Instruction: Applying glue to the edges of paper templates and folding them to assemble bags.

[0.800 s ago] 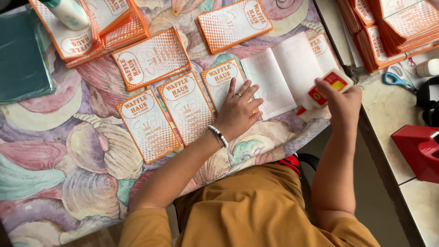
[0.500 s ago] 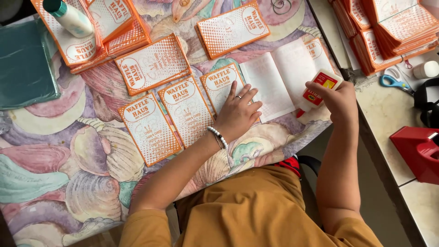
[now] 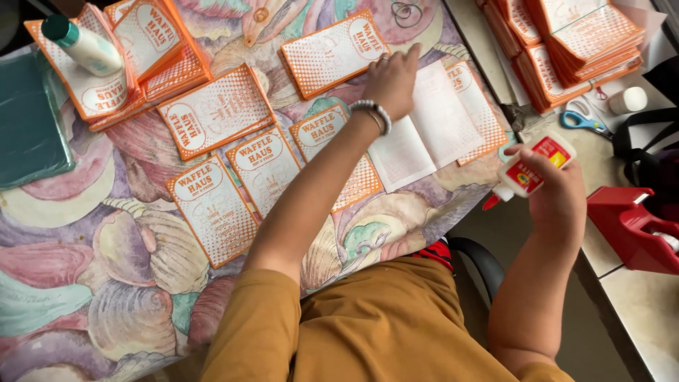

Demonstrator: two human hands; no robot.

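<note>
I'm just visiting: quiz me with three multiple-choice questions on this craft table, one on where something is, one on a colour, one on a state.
1. Where is the left hand?
A. on the open booklet
B. on the scissors
C. in the lap

2. What colour are the scissors' handles?
A. red
B. blue
C. yellow

3. How is the glue bottle held in the right hand?
A. upright, capped
B. lying on the table
C. tilted, red tip pointing down-left

Answers: 1 A, its palm lies at the white pages' top edge. 2 B, blue loops show beside the card stacks. 3 C, the bottle slants off the table edge.
</note>
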